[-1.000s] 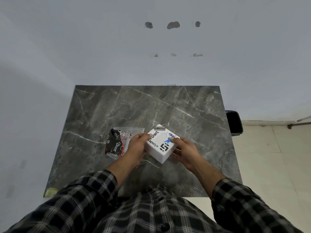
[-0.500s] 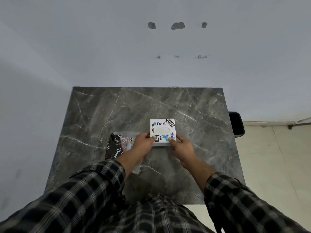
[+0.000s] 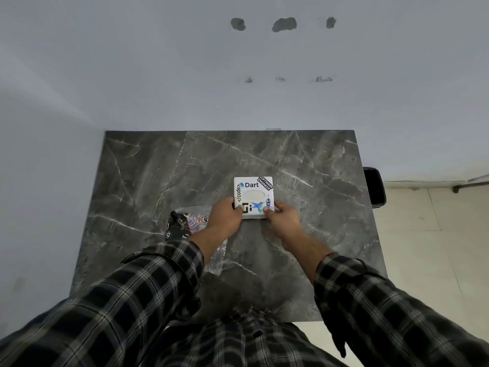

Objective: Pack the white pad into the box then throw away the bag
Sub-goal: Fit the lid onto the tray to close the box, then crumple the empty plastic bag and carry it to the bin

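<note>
On my remote feed, both hands meet at the near edge of a white sticker-covered box [image 3: 253, 188] lying flat on the grey marble-patterned desk [image 3: 158, 176], a little right of its middle. The left hand [image 3: 225, 217] grips the box's near left corner, thumb on the lid and fingers curled round the side. The right hand [image 3: 284, 218] pinches the near right corner in the same way. An oval window [image 3: 254, 194] in the lid shows a pale surface; I cannot tell whether that is the white pad.

The bag [image 3: 197, 221], crinkled clear plastic, lies on the desk just left of the box. The left wrist and the plaid sleeve [image 3: 148, 284] cross over it and hide its middle, so only its far end and a strip near the forearm show. A dark printed pack [image 3: 176, 226] sits at the bag's left end; I cannot tell if it lies inside the plastic or on it.

A black bin [image 3: 374, 188] stands on the pale tiled floor [image 3: 423, 234] against the desk's right side, its near wall cut off by the desk edge, well apart from the hands. A bare grey wall [image 3: 158, 75] with three gouged holes [image 3: 283, 24] rises behind the desk.
</note>
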